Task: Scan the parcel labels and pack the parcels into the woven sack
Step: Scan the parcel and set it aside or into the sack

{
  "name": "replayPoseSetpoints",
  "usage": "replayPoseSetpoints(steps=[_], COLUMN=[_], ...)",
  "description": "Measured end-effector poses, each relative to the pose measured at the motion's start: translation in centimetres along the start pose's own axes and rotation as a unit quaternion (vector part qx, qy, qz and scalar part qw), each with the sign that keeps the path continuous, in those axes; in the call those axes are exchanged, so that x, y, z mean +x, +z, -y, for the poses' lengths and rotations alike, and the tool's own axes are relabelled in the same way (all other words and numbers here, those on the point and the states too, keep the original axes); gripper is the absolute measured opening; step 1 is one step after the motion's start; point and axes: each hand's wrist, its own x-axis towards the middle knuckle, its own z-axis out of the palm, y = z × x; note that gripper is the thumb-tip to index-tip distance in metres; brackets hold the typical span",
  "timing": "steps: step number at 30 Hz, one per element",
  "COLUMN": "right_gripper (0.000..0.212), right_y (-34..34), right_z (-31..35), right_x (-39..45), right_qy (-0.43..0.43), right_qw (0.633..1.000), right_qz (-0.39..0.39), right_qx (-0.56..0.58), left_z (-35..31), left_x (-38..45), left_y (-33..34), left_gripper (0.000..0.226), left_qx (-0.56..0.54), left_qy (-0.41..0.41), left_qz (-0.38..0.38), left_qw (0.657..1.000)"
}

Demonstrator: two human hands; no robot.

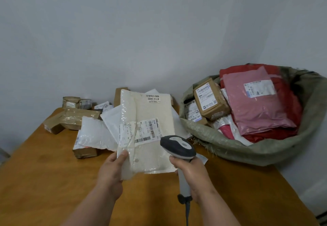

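The left hand [113, 165] holds a flat cream-coloured garment parcel in clear plastic wrap [148, 130] by its near left corner, the thumb pressed on top, its grip closed around the edge. The parcel is lifted above the orange-brown wooden bench [53, 181], tilted toward the camera, with its white barcode label [141, 132] facing up. The right hand [192, 174] wraps its grip around the handle of a grey and white handheld barcode scanner [177, 147], whose head sits just beside the label's right edge. Behind lie white plastic mailers [95, 134] and brown taped cardboard boxes [70, 118]. To the right, the grey-green woven sack [221, 142] stands open, holding a pink plastic mailer [260, 107] and a brown labelled box [209, 98].
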Motion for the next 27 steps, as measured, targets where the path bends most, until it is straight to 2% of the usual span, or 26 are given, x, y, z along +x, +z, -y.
replayPoseSetpoints(steps=[4, 7, 12, 17, 21, 24, 27], right_gripper=[0.031, 0.049, 0.053, 0.059, 0.048, 0.055, 0.065], right_y=[-1.4, -2.3, -3.7, -7.7, -12.1, -16.1, -20.0], right_z=[0.2, 1.0, 2.9, 3.8, 4.8, 6.0, 6.9], right_x=[1.6, 3.0, 4.5, 5.6, 6.6, 7.8, 8.5], right_qy=[0.009, 0.008, -0.018, -0.050, -0.058, -0.070, -0.104], right_qw=[0.996, 0.993, 0.985, 0.959, 0.943, 0.935, 0.932], right_qz=[-0.069, -0.092, -0.133, -0.234, -0.275, -0.290, -0.301], right_qx=[0.058, 0.079, 0.110, 0.149, 0.176, 0.188, 0.173], left_z=[-0.9, -2.1, -4.0, -4.1, -3.0, -1.9, -0.1], left_x=[1.0, 2.2, 3.9, 3.6, 2.3, 1.9, 1.4], left_y=[2.2, 4.7, 10.6, 18.0, 24.7, 30.2, 35.7], left_gripper=[0.019, 0.021, 0.020, 0.017, 0.023, 0.029, 0.056], left_qx=[-0.050, -0.055, -0.018, 0.041, 0.074, 0.109, 0.206], left_qy=[-0.007, 0.000, 0.033, 0.058, 0.054, 0.071, 0.106], left_qz=[0.021, 0.043, 0.120, 0.222, 0.267, 0.288, 0.310], left_qw=[0.998, 0.998, 0.992, 0.973, 0.959, 0.949, 0.922])
